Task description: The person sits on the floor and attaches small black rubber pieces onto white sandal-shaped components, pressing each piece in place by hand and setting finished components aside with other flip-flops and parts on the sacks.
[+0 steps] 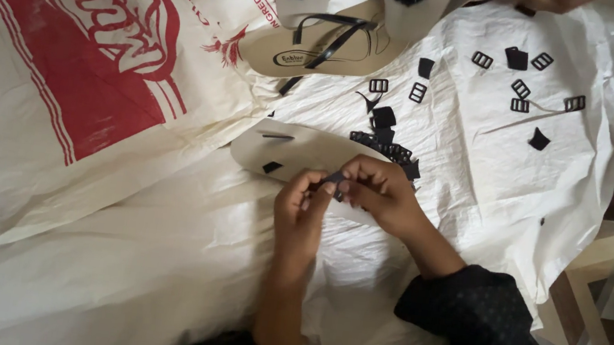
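Black strap piece pinched by left hand and right hand | beige soles: 4

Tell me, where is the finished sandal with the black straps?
In the head view, the finished sandal lies top centre on the white sacking, above the bare sole by the hands, left of the scattered black buckles.

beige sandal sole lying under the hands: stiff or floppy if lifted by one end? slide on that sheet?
The beige sole looks thin and flat, like foam, so it is probably light and would bend somewhat rather than flop. The white woven sheet under it is wrinkled and looks slick, so a push may slide it or bunch the sheet. It won't roll.
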